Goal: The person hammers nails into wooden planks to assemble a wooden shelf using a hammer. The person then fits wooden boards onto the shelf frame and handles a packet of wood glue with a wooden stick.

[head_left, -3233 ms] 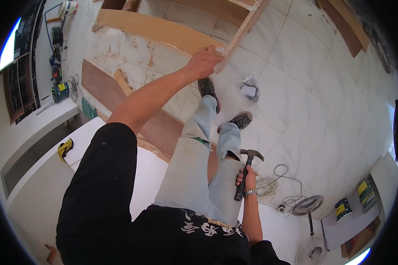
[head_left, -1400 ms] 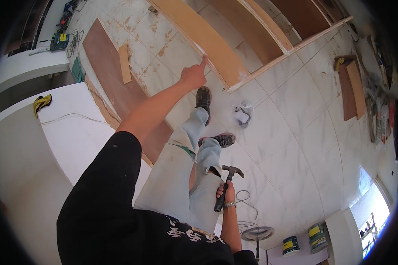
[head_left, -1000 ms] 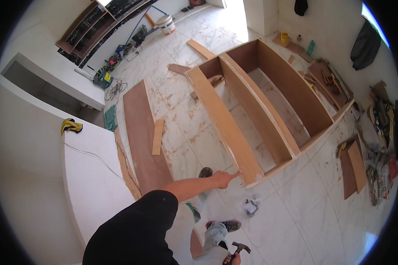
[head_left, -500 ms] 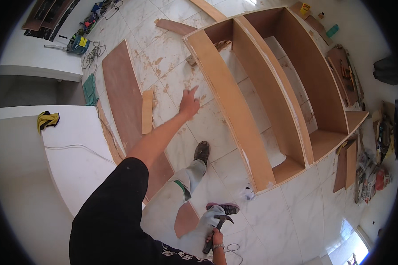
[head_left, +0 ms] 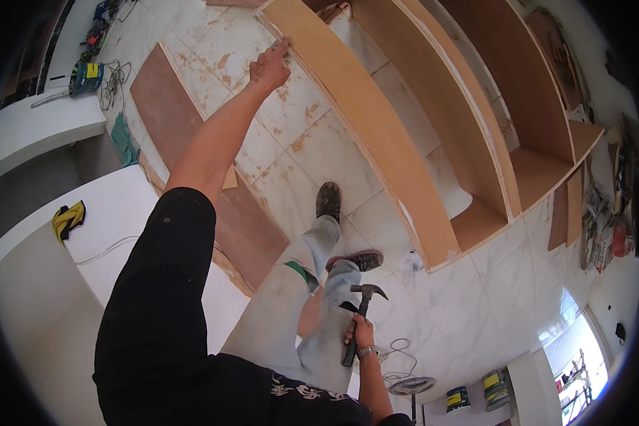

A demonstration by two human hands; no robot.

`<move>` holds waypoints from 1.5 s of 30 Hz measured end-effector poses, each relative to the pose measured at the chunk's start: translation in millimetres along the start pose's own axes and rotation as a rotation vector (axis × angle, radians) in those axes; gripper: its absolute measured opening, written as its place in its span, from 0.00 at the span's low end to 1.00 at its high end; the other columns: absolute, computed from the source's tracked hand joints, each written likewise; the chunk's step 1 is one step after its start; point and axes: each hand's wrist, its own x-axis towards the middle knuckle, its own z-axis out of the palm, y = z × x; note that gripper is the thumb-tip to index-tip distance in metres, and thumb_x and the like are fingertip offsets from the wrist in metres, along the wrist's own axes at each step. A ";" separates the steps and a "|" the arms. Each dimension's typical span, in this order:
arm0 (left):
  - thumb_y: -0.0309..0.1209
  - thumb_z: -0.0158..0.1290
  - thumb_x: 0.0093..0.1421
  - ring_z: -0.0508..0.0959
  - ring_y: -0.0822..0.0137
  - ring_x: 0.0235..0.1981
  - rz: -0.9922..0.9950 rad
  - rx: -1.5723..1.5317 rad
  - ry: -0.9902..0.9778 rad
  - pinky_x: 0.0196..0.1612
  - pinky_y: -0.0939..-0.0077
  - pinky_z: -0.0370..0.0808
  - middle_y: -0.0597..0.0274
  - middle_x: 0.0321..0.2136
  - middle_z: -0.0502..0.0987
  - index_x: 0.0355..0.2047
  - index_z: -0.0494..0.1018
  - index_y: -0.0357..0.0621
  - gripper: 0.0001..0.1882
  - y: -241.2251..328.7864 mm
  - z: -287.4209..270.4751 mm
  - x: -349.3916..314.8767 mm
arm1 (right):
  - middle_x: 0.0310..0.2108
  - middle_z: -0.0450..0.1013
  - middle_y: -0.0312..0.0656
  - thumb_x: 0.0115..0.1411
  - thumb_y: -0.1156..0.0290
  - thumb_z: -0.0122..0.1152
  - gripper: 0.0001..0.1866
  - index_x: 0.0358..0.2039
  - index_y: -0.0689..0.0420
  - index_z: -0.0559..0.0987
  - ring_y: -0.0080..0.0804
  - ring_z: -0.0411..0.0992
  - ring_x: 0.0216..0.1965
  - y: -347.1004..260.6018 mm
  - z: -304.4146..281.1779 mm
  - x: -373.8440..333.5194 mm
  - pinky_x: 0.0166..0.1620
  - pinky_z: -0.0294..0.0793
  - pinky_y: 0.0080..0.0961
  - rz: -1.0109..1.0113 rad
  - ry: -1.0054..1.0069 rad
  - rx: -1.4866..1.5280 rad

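My left hand [head_left: 268, 68] reaches far forward with the index finger stretched out and the other fingers partly curled. It holds nothing. The fingertip is at the near long edge of a wooden shelf unit [head_left: 376, 128], close to its far left corner; whether it touches is hard to tell. The unit lies on the floor with its long boards running from far left to near right. Down by my legs, my right hand [head_left: 362, 331] is closed round the dark handle of a claw hammer [head_left: 364, 305], whose head points up.
A long brown board [head_left: 170, 106] lies on the tiled floor [head_left: 312, 156] left of the unit, among sawdust. A white counter [head_left: 121, 206] with a yellow-black glove [head_left: 69, 219] stands left. Buckets [head_left: 457, 400] sit low right, near a bright doorway [head_left: 579, 376]. Offcuts and tools line the right wall.
My left hand has moved forward from over the floor to the unit's edge. The view has shifted; the hammer stays in my right hand, now more fully in sight.
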 end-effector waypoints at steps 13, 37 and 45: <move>0.25 0.49 0.54 0.81 0.53 0.44 0.211 0.013 -0.058 0.49 0.59 0.75 0.58 0.42 0.82 0.74 0.43 0.67 0.49 87.0 47.5 -149.2 | 0.17 0.60 0.34 0.62 0.58 0.54 0.12 0.29 0.52 0.67 0.25 0.60 0.13 30.1 -51.9 10.3 0.16 0.64 0.29 0.053 -0.102 0.170; 0.31 0.49 0.56 0.81 0.42 0.35 0.431 0.195 -0.342 0.41 0.50 0.77 0.39 0.31 0.81 0.72 0.43 0.44 0.45 235.4 83.7 -338.7 | 0.16 0.60 0.31 0.62 0.57 0.56 0.13 0.30 0.51 0.66 0.23 0.60 0.13 93.0 -98.9 35.0 0.16 0.64 0.27 0.036 -0.256 0.540; 0.31 0.53 0.54 0.83 0.43 0.36 0.746 0.347 -0.624 0.43 0.52 0.79 0.38 0.34 0.81 0.70 0.34 0.27 0.51 296.8 107.5 -421.3 | 0.16 0.60 0.32 0.61 0.57 0.57 0.14 0.30 0.52 0.66 0.23 0.60 0.13 114.0 -99.1 56.0 0.16 0.65 0.28 0.075 -0.317 0.657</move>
